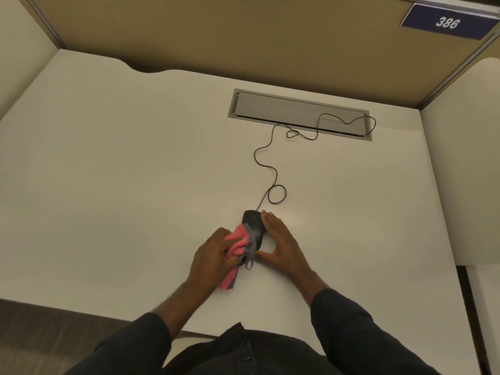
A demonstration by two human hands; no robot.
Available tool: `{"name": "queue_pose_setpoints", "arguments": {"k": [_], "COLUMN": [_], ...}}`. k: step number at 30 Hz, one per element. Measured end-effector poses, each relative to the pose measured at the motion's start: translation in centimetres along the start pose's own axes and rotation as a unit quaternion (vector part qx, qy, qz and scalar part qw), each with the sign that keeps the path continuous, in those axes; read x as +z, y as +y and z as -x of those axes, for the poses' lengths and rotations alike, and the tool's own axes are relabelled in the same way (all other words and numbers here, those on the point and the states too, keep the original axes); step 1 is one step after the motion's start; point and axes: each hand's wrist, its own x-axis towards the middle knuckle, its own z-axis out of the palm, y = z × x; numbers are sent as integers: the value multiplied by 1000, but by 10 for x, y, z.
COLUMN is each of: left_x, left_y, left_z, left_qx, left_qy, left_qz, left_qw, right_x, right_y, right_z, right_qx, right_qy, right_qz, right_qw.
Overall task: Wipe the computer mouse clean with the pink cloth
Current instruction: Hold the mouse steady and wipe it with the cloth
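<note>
While right hand point(281, 243) braces mouse point(253, 224) with straight fingers, left hand point(213, 255) clutches cloth point(238, 243) against it on surface point(121, 171).

- Pink cloth point(238, 240) with grey edging, bunched against a black mouse point(253, 221).
- Thin black cable point(266, 169) across an off-white tabletop point(121, 163).
- Grey hatch point(284, 109) set in the tabletop.
- Tan partition point(243, 31) with a navy plate point(446, 23), white numerals "386".
- Dark sleeves point(349, 318).
</note>
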Motion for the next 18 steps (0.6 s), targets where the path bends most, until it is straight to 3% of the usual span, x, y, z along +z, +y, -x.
{"name": "queue_pose_setpoints", "arguments": {"k": [8,18], "left_x": [5,-14], "left_y": [-5,4], "left_z": [4,-68], "left_qx": [-11,-53], "left_qy": [10,-4], "left_qz": [13,-27], "left_qw": [1000,998], "right_x": [0,-1], "right_y": [1,0], "right_z": [-1,1], "right_qx": [-2,-24], "right_qy": [-5,26], "right_qz": [4,4], "right_qw": [1000,999]}}
